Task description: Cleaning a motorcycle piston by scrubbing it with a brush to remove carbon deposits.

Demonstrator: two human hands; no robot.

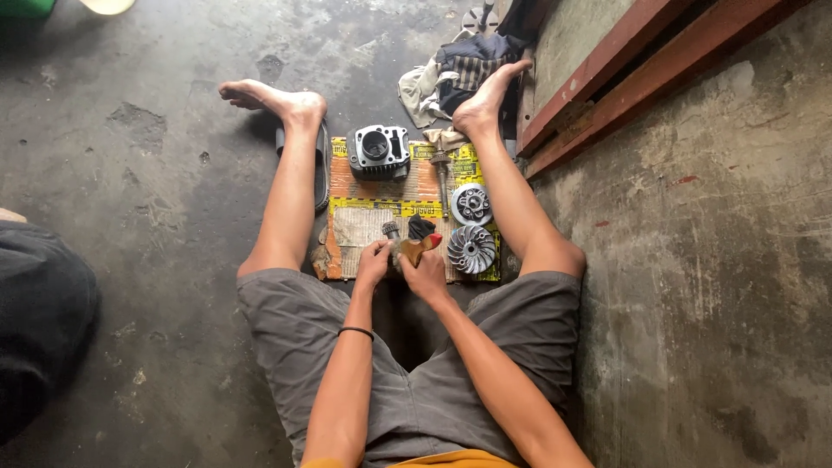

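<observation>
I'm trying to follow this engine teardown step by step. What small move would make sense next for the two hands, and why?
Probably steady the small metal part with the left hand and keep the right hand working the orange-handled tool against it. Both hands already meet over the cardboard mat, with the finned round disc close beside them, so only a small, controlled motion looks safe.

Stained concrete floor, red steel beams top rt.

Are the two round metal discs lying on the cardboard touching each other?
Cannot tell. In the head view the finned disc lies just below the smaller disc on the cardboard; their rims come very close, but neither a gap nor contact shows plainly.
</observation>
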